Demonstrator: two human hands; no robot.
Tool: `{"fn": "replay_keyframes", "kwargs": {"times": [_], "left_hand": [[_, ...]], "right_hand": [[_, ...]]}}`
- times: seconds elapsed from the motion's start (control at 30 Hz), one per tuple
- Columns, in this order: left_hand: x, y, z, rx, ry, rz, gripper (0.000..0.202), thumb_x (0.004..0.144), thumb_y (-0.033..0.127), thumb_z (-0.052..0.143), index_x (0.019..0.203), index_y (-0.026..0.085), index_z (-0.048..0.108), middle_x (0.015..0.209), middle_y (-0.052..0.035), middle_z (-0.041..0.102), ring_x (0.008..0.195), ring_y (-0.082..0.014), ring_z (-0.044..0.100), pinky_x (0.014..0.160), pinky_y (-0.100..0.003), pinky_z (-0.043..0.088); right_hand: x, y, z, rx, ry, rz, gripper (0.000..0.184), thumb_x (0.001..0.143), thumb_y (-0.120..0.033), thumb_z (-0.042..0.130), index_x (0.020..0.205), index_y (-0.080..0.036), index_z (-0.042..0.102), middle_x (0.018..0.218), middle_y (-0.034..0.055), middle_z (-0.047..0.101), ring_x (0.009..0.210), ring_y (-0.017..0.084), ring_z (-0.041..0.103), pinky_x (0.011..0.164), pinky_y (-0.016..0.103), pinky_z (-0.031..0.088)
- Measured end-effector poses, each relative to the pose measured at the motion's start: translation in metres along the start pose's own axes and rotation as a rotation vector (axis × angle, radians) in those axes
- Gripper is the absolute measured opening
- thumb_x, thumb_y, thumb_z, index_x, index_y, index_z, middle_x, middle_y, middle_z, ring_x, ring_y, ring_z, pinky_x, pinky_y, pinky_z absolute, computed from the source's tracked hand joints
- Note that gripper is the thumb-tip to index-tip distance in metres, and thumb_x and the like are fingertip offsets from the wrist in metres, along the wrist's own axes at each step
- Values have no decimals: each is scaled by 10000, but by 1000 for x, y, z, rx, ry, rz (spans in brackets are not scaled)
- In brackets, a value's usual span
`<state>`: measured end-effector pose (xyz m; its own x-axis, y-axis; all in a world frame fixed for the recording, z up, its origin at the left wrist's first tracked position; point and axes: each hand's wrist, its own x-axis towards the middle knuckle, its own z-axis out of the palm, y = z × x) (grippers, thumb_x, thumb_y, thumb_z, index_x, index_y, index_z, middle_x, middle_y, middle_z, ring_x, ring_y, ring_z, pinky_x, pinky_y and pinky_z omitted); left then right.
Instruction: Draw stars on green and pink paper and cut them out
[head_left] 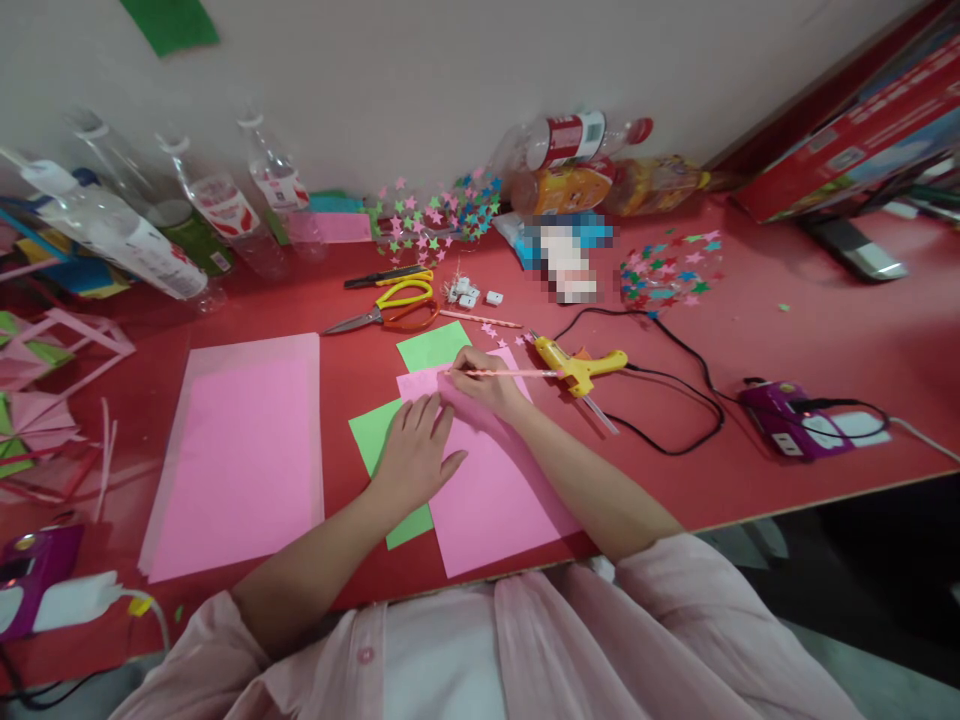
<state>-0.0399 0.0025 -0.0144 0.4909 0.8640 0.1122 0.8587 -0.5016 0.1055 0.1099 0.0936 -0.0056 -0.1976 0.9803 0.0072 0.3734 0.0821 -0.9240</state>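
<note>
My right hand [489, 385] is closed around a pink pencil [525, 373], its tip at the upper left part of a pink paper sheet [491, 510]. The pencil lies nearly level, its far end pointing right toward a yellow glue gun [577, 366]. Fingers spread, my left hand [414, 445] rests flat on the left edge of the pink sheet. Pieces of green paper [433, 345] show from under the sheet at its top and left. Whether there are marks under the pencil tip is too small to tell.
To the left lies a stack of pink paper [247, 460]. Scissors [390, 308], a cutter [386, 277] and small white lights [465, 292] lie behind the sheet. Plastic bottles [229, 215] line the wall. A black cord [705, 360] loops toward a purple power strip [784, 420] on the right.
</note>
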Motion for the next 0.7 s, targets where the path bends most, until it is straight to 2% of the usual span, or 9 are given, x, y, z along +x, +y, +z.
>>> {"fn": "replay_keyframes", "kwargs": {"times": [0.4,0.7], "left_hand": [[0,0,0,2,6,1,556,926,460,391,1326,79,458,1385,-199,456,1283,-328,410,1066,-494,319],[0,0,0,-12,-1,-4,547,925,460,395,1316,85,468,1381,-197,462,1284,-325,412,1074,-494,309]], "right_hand": [[-1,-3,-2,-26,6,24,132,705,-207,487,611,-209,395,555,-38,433,543,96,366,498,244,265],[1,1,3,-49,37,25,166,638,-228,521,565,-213,372,524,-46,401,534,96,365,482,230,264]]}}
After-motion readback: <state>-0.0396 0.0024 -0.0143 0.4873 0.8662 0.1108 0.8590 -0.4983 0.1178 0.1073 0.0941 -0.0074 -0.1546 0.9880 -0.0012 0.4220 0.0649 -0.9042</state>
